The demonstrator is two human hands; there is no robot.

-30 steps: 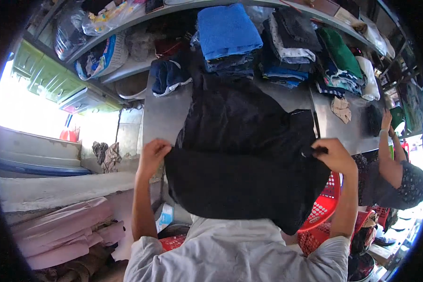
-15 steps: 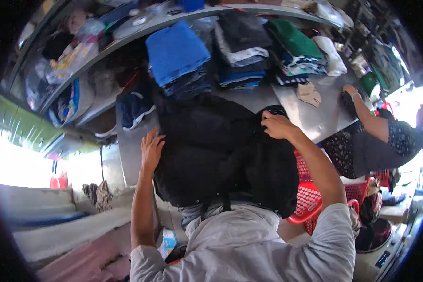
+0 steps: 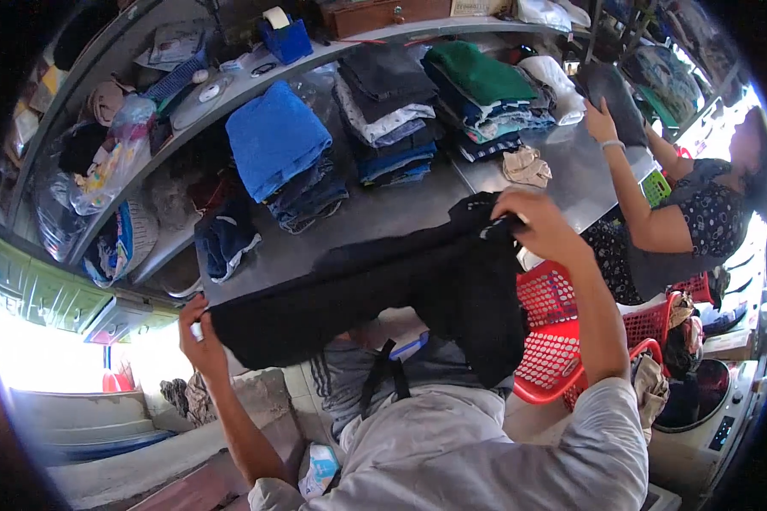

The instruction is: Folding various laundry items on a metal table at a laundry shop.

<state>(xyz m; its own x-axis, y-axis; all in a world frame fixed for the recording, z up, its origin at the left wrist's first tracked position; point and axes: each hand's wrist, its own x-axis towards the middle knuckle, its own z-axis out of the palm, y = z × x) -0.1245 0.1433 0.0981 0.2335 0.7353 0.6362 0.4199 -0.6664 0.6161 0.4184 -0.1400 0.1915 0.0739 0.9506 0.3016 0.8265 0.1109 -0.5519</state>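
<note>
A: What is happening at the worktable?

B: A person in a light grey shirt [image 3: 486, 451] is holding a black garment [image 3: 383, 285] at the near side of a metal table [image 3: 400, 209], the fabric stretching between two bare hands. The left hand [image 3: 203, 341] is pinching one end between thumb and fingers; the right hand [image 3: 533, 223] is gripping a bunched corner at the other end, sitting higher.

A: How is the cloth hanging?

B: It is slanting upward from left to right, a broad portion drooping below the right hand beside a red perforated basket [image 3: 550, 341]. Whether its far edge is touching the tabletop, I cannot tell.

A: And the surroundings?

B: Folded clothes are standing in piles behind it, one topped by a blue cloth [image 3: 277, 140], another by a dark grey cloth [image 3: 392, 81], a third by a green cloth [image 3: 481, 72]. A crumpled beige cloth [image 3: 527, 167] is lying just beyond the right hand. On the shelf [image 3: 179, 119] above, a blue tape dispenser [image 3: 286, 41] is sitting.

A: Who else is working?

B: At right, a co-worker in a dark patterned top [image 3: 703, 213] is handling a dark folded cloth [image 3: 614, 98].
</note>
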